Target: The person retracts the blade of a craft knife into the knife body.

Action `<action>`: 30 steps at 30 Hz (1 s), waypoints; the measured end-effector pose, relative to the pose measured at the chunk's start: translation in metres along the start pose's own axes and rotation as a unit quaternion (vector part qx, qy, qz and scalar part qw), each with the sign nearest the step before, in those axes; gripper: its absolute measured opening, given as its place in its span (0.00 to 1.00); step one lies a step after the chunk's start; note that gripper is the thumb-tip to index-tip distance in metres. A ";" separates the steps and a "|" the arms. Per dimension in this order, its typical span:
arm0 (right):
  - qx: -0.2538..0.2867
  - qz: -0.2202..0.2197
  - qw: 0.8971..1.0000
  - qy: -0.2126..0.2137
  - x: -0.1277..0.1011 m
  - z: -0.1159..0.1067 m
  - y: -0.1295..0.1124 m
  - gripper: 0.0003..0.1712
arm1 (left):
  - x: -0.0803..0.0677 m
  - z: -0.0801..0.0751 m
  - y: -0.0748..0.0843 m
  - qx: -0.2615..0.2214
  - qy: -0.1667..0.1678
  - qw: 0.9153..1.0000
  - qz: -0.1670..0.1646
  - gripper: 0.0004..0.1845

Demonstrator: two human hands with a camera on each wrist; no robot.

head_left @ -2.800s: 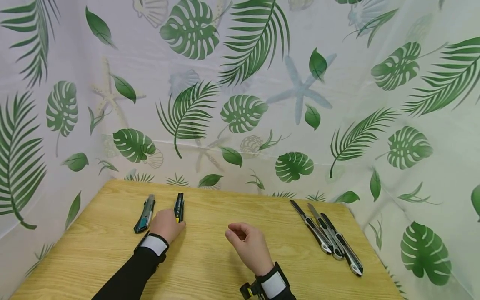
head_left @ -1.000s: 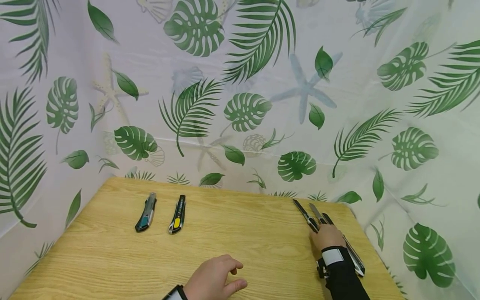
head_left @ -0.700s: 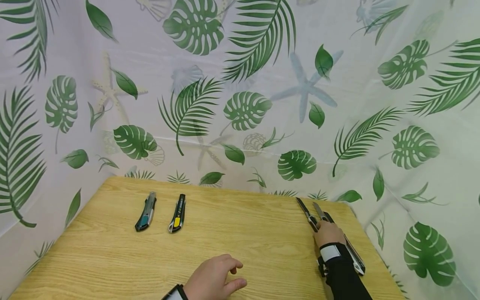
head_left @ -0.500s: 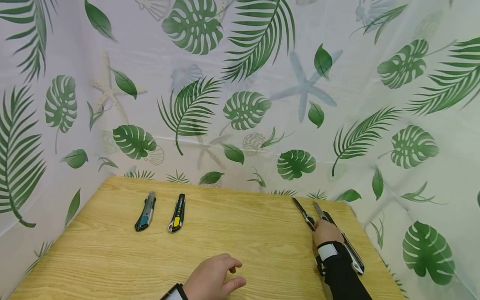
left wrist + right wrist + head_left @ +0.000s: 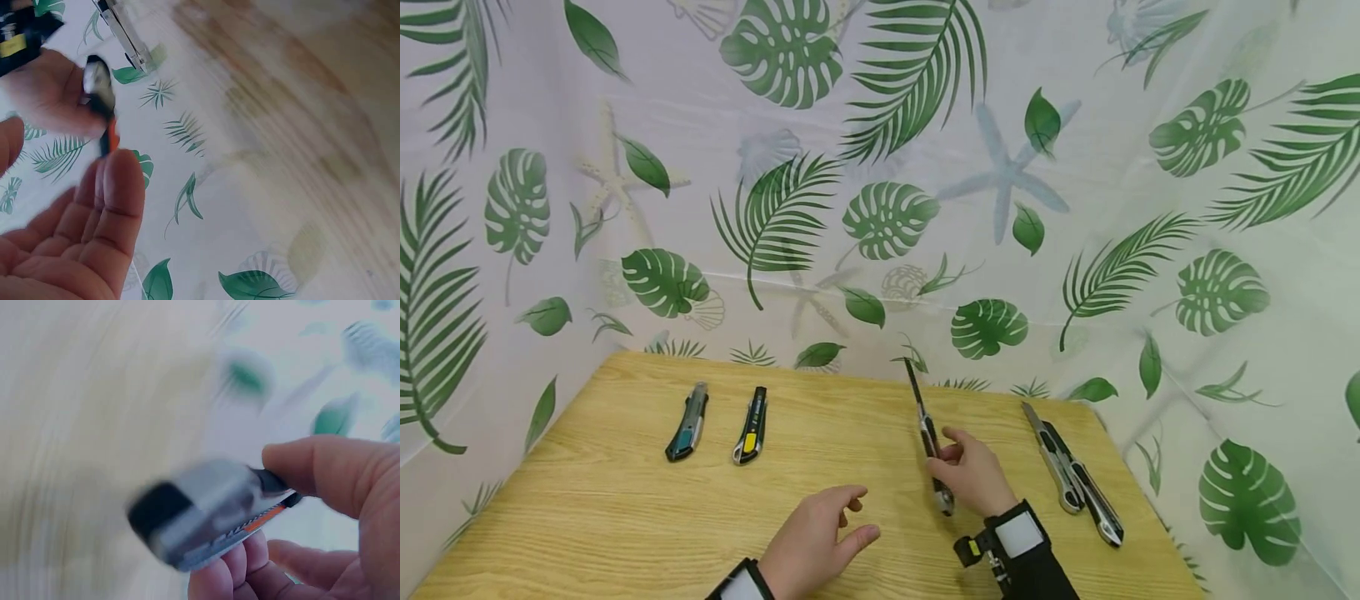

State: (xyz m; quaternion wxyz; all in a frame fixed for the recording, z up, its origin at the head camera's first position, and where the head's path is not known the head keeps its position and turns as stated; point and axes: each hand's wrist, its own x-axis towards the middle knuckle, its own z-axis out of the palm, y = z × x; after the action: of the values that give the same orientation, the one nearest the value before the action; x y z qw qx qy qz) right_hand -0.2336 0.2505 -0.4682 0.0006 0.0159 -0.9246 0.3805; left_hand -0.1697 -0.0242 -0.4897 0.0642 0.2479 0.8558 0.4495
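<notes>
My right hand point(image 5: 976, 473) pinches a slim black-and-silver utility knife point(image 5: 929, 442) between thumb and fingers. The knife is raised off the table, its long dark blade out and pointing away from me. In the right wrist view the knife point(image 5: 212, 509) is blurred and shows an orange strip along one side. At the front middle, my left hand point(image 5: 814, 533) holds nothing; its fingers are loosely bent with the thumb apart. The left wrist view shows those fingers point(image 5: 115, 212) with the right hand and the knife beyond them.
Two similar utility knives, one grey-bladed point(image 5: 1054, 462) and one dark-bladed point(image 5: 1090, 492), lie together at the right. A teal-and-grey cutter point(image 5: 687, 425) and a black-and-yellow cutter point(image 5: 750, 429) lie apart at the left. A leaf-patterned curtain point(image 5: 887, 150) borders the wooden table point(image 5: 625, 517).
Earlier, my left hand left the black-and-yellow cutter at the left. My right hand went to the knives at the right, took the leftmost one and carried it toward the middle.
</notes>
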 end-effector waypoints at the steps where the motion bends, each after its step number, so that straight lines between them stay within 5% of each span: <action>1: 0.027 -0.010 0.999 -0.016 -0.003 0.007 -0.012 0.33 | 0.000 -0.001 0.000 -0.006 0.006 1.000 -0.006 0.32; 7: 0.164 -0.057 0.982 -0.076 -0.019 0.044 -0.064 0.22 | 0.000 -0.003 -0.002 -0.034 0.057 0.998 -0.012 0.34; 14: 0.212 -0.059 0.975 -0.033 -0.026 0.065 -0.094 0.20 | -0.001 -0.006 -0.003 -0.076 0.113 0.991 -0.010 0.14; 22: 0.306 -0.031 0.950 -0.050 -0.028 0.057 -0.100 0.24 | 0.000 -0.012 -0.001 -0.254 0.023 0.965 -0.066 0.17; 30: 0.375 -0.026 0.922 -0.097 -0.028 0.050 -0.094 0.29 | 0.001 -0.013 0.002 -0.291 -0.027 0.954 -0.073 0.16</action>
State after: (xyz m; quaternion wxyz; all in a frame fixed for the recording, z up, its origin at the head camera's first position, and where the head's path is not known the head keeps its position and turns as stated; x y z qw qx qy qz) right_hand -0.2019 0.1492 -0.4380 -0.0857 0.0756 -0.7093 0.6956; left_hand -0.1739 -0.0325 -0.4801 0.1890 0.1678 0.7016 0.6663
